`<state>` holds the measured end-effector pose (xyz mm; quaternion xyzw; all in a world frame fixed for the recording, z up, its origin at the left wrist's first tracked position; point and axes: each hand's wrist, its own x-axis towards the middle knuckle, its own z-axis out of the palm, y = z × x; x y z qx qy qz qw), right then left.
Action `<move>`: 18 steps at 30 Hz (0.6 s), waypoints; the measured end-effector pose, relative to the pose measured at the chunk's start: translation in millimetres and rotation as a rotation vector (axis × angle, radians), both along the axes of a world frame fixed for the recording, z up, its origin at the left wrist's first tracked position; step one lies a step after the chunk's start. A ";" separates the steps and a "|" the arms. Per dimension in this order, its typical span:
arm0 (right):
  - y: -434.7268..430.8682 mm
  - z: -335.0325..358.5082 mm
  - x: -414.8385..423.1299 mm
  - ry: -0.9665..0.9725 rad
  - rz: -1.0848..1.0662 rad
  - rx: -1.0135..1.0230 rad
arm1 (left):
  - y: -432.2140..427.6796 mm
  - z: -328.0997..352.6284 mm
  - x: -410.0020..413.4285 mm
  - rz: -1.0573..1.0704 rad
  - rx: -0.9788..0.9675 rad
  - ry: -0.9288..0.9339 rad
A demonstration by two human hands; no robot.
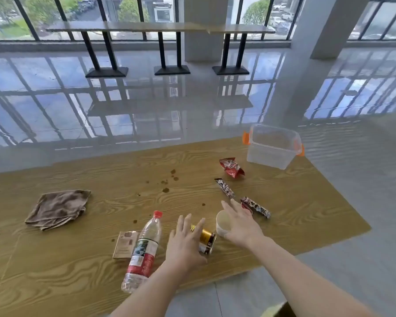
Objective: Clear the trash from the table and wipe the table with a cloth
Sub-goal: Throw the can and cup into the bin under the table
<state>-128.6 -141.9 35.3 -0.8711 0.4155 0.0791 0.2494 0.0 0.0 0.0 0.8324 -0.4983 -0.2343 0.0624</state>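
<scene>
On the wooden table (78, 259) lie a clear plastic bottle (144, 250) with a red cap, a gold can (207, 239) on its side, a white paper cup (223, 223), a flat brown packet (125, 244), a red wrapper (231, 167) and two dark patterned wrappers (225, 187) (257, 206). My left hand (185, 243) hovers over the gold can with fingers spread. My right hand (242, 223) is open beside and partly over the paper cup. A brown cloth (57, 208) lies folded at the left. Brown stains (167, 183) dot the middle.
A clear plastic box (272, 147) with orange clips stands open at the table's far right corner. The table's near edge cuts off at the right, with grey floor beyond it. A long counter (160, 27) on black legs stands by the windows.
</scene>
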 end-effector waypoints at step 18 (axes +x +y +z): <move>-3.1 -27.7 -3.5 0.003 -0.046 -0.090 | -24.7 -28.4 46.9 -0.407 -0.109 -0.110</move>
